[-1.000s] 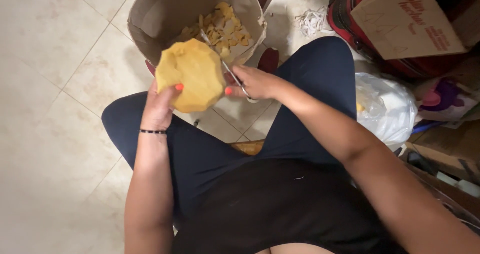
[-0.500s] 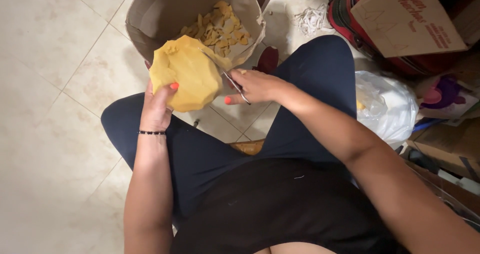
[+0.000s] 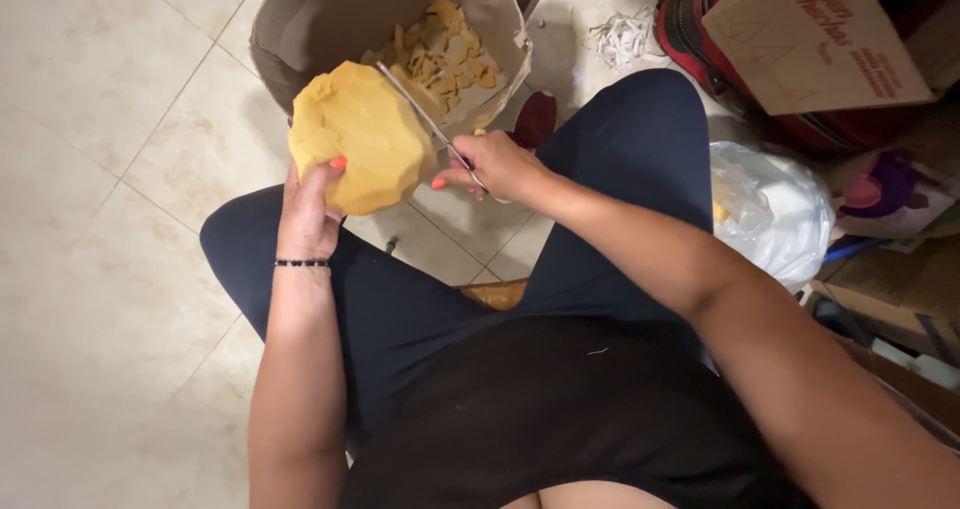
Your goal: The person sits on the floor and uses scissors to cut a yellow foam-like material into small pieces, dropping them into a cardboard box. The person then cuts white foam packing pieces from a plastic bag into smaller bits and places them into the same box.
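My left hand (image 3: pixel 309 210) grips a big peeled yellow-orange fruit (image 3: pixel 358 137) from below, holding it up between my knees. My right hand (image 3: pixel 494 165) is closed on the handle of a thin knife (image 3: pixel 418 113). Its blade lies slanted against the fruit's upper right side. Just beyond the fruit stands an open brown paper bag (image 3: pixel 310 29) with several yellow peel pieces (image 3: pixel 440 57) inside.
I sit over a beige tiled floor (image 3: pixel 110 169), legs in dark trousers (image 3: pixel 640 139). A white plastic bag (image 3: pixel 768 212) lies at my right. Behind it are a red bag (image 3: pixel 720 69) and a cardboard box (image 3: pixel 810 39). Shredded white paper (image 3: pixel 622 39) lies on the floor.
The fruit has shifted a little left and up toward the bag. The knife has risen from beside the fruit's lower right to lie along its upper right side.
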